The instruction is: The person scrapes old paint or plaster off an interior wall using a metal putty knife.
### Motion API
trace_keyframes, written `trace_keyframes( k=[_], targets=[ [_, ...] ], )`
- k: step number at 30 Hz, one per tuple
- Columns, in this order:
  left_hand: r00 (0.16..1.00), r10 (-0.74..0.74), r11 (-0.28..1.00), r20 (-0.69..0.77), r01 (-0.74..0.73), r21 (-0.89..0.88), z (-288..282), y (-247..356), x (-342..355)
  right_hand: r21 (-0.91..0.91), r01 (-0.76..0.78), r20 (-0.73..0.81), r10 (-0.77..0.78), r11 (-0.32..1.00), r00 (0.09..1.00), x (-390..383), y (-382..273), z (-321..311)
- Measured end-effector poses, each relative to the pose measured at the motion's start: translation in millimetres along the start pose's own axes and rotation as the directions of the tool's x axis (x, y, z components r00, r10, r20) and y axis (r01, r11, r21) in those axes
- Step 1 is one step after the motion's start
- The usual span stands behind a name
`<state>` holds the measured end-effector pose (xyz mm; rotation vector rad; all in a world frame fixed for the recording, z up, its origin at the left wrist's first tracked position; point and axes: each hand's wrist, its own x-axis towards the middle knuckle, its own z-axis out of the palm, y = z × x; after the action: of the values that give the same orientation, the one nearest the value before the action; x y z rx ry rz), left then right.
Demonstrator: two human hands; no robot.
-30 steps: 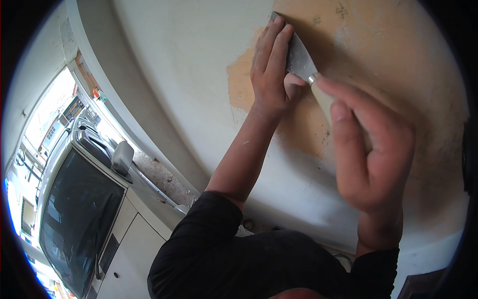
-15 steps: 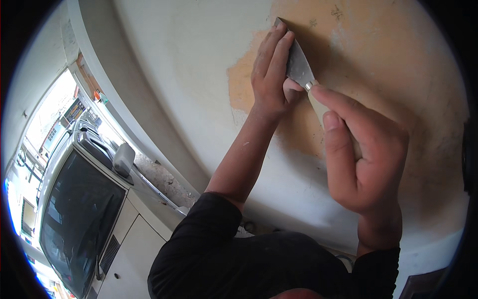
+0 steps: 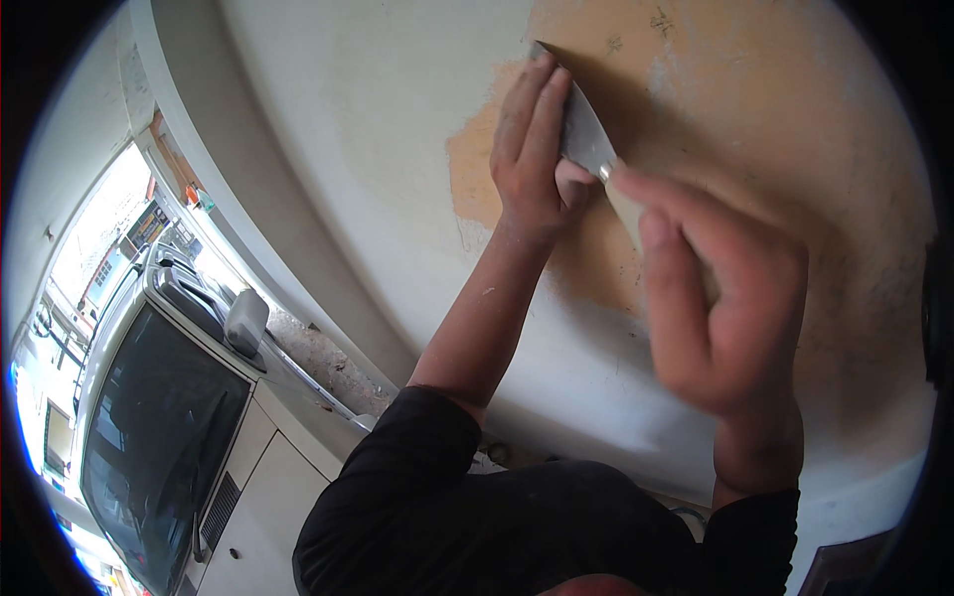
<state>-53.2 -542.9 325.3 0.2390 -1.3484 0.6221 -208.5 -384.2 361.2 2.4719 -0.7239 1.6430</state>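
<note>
A putty knife (image 3: 584, 134) with a wide metal blade and a pale handle is tilted against the wall (image 3: 417, 129), its far corner pointing up and left. My right hand (image 3: 730, 288) is closed round the handle, with the thumb and forefinger near the metal collar. On the blade, my left hand (image 3: 534, 149) presses its fingers along the left side while its thumb shows near the collar; this hand grips the blade. Around the blade the wall has an orange-tan patch (image 3: 472, 164) with a ragged edge, bordered by whitish surface. Fingers hide part of the blade's edge.
A light-coloured vehicle (image 3: 268, 437) with a dark windscreen (image 3: 154, 437) and a side mirror (image 3: 246, 323) stands at the left. Between it and the wall runs a protruding pale column (image 3: 224, 209). A dark-edged object (image 3: 845, 568) shows at the lower right.
Both hands and the putty knife have shifted slightly left along the wall, the blade tip dropping a little. My right hand is somewhat blurred now. Both hands keep their grip.
</note>
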Motion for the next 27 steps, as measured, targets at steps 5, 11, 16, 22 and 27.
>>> trace_keyframes(
  k=[5,11,16,22,27],
  targets=[
    [1.0,-0.012,1.0,-0.001,0.012,0.002,-0.9,1.9,-2.4,-0.122,0.082,0.009,-0.082,0.989,0.997,-3.0,-4.5,1.4],
    [1.0,-0.01,1.0,-0.011,0.01,0.028,0.3,0.9,-3.7,-0.116,0.086,0.031,-0.083,0.989,0.996,2.0,-4.6,0.0],
    [1.0,0.013,0.998,-0.025,-0.011,0.059,-0.2,-2.3,-1.4,0.067,0.049,-0.106,-0.041,0.997,0.993,2.5,6.6,9.0],
    [1.0,-0.017,0.995,0.005,0.016,0.094,-1.9,0.1,-3.6,0.048,0.063,-0.118,-0.057,0.997,0.991,2.3,12.7,11.3],
    [1.0,-0.013,0.999,-0.007,0.013,0.051,-2.2,0.9,-3.3,-0.089,0.099,-0.009,-0.1,0.991,0.995,-3.1,-0.3,6.2]
  ],
)
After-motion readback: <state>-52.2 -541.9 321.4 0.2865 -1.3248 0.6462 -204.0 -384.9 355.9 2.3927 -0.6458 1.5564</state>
